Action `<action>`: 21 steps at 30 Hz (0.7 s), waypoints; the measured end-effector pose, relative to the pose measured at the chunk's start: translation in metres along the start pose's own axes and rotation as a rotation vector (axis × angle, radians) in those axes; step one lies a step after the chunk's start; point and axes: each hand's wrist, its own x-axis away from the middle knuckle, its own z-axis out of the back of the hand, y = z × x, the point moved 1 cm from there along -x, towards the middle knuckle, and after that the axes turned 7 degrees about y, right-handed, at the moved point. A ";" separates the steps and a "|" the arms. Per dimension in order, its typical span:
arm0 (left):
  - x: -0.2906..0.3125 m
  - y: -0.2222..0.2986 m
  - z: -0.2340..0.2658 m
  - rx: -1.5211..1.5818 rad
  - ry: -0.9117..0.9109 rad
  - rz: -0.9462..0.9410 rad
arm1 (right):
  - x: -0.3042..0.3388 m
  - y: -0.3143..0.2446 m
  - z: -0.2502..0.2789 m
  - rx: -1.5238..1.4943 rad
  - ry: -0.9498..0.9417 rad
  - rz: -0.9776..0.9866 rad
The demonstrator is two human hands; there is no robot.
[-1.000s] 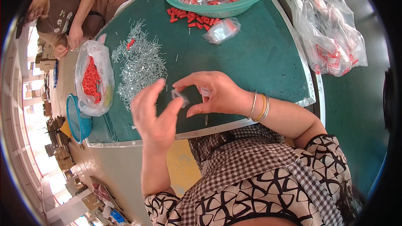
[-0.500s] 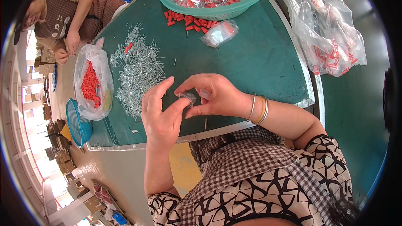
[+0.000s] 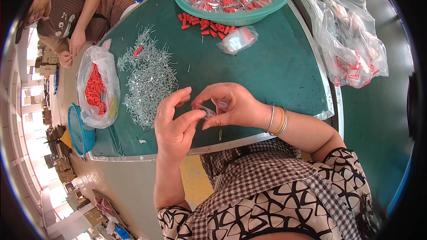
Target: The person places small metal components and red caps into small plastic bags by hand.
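Note:
A small clear plastic bag (image 3: 206, 111) is held between my two hands, above the near part of the green table. My left hand (image 3: 175, 124) pinches its edge with the thumb, the index finger raised. My right hand (image 3: 238, 105) grips the bag's other side with thumb and fingertips. More clear plastic (image 3: 223, 103) is tucked in the right palm. Whether anything is inside the held bag I cannot make out. Left of my hands lies a heap of thin silver screws or nails (image 3: 149, 80), with a couple of red pieces on it.
A green basket (image 3: 249, 17) of filled clear bags stands at the far side. Before it lie short red plastic tubes (image 3: 209, 27) and a clear packet (image 3: 239, 40). A white bag (image 3: 109, 69) of red pieces, a blue basket (image 3: 82, 135) and a co-worker (image 3: 73, 18) are left; a plastic carrier bag (image 3: 351, 40) is right.
Both hands have shifted slightly right and down in the picture, with the small bag still between them. My left thumb now reaches further over the bag's edge.

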 end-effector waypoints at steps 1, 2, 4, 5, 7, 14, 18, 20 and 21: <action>0.000 -0.001 0.000 0.028 -0.011 0.010 | 0.001 0.001 -0.001 -0.078 -0.001 -0.057; 0.000 -0.002 0.000 0.057 -0.023 0.019 | 0.001 0.002 -0.001 -0.155 -0.002 -0.114; -0.001 -0.004 0.000 0.195 0.000 0.090 | 0.000 0.001 -0.001 -0.176 -0.002 -0.168; -0.003 -0.006 -0.001 0.333 0.020 0.163 | 0.000 0.002 0.000 -0.200 -0.001 -0.224; -0.011 -0.016 0.002 0.357 0.063 0.255 | 0.000 0.008 0.003 -0.239 0.039 -0.211; -0.089 -0.083 -0.049 0.056 0.068 0.378 | -0.007 -0.005 0.011 -0.418 0.196 -0.394; -0.123 -0.127 -0.088 -0.219 0.089 0.154 | -0.008 0.000 0.015 -0.411 0.226 -0.399; -0.131 -0.139 -0.097 -0.401 0.009 0.169 | -0.009 -0.001 0.017 -0.382 0.247 -0.415; -0.133 -0.142 -0.099 -0.396 0.002 0.170 | -0.009 -0.001 0.018 -0.383 0.253 -0.421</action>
